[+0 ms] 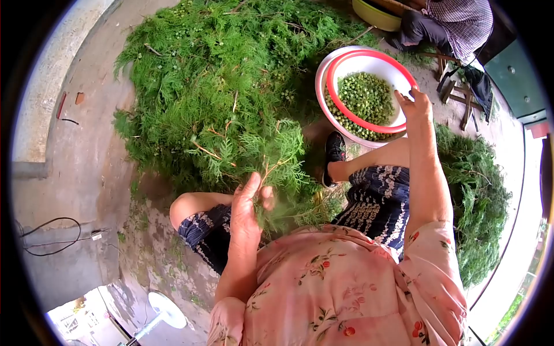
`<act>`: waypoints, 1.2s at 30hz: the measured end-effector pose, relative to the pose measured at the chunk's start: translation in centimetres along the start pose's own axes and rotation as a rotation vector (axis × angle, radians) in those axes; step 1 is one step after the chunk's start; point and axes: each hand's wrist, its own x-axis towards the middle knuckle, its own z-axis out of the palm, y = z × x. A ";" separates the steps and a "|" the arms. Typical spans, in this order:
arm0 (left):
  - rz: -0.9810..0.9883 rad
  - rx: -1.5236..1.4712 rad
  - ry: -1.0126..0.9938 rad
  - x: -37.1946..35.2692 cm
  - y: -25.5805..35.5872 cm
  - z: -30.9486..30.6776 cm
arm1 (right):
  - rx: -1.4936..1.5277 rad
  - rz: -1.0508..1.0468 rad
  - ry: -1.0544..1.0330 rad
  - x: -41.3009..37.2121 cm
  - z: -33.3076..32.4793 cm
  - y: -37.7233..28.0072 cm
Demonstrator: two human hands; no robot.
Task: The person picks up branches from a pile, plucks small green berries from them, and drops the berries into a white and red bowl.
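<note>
My left hand (248, 202) is closed around a leafy green cypress sprig (268, 158) with brown stems, held above my lap. My right hand (416, 106) reaches out to the far right, at the edge of a white basin with a red rim (372, 53). Its fingers are apart, and I make out nothing between them. Many small round green cones (365, 98) lie in that basin. It sits in a larger pale basin (321, 86), which also holds green cones. A big heap of cypress branches (213, 75) spreads in front of me.
More cut branches (473, 196) lie to my right. Beyond the basins, another person (459, 26) sits by a yellow-green tub (375, 16). A wooden stool (464, 104) stands near a green cabinet (516, 75). A white fan (167, 311) and a black cable (55, 236) are at the left.
</note>
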 end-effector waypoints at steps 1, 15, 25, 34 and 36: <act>-0.033 0.040 0.012 0.1 0.0 -0.2 | 0.012 0.014 -0.031 0.8 -0.5 0.5; 0.274 0.758 0.014 0.3 -1.7 -0.1 | -0.450 0.388 -0.812 -20.9 4.3 6.3; 0.380 0.897 -0.053 -0.3 -3.4 -0.6 | 0.000 0.627 -0.749 -21.5 6.1 6.8; 0.566 1.414 -0.036 -0.6 -4.1 -3.2 | -0.426 -0.362 -0.418 -14.6 5.8 4.7; 0.598 1.535 -0.002 -0.6 -4.0 -3.3 | -0.863 -0.788 -0.326 -9.5 4.2 3.9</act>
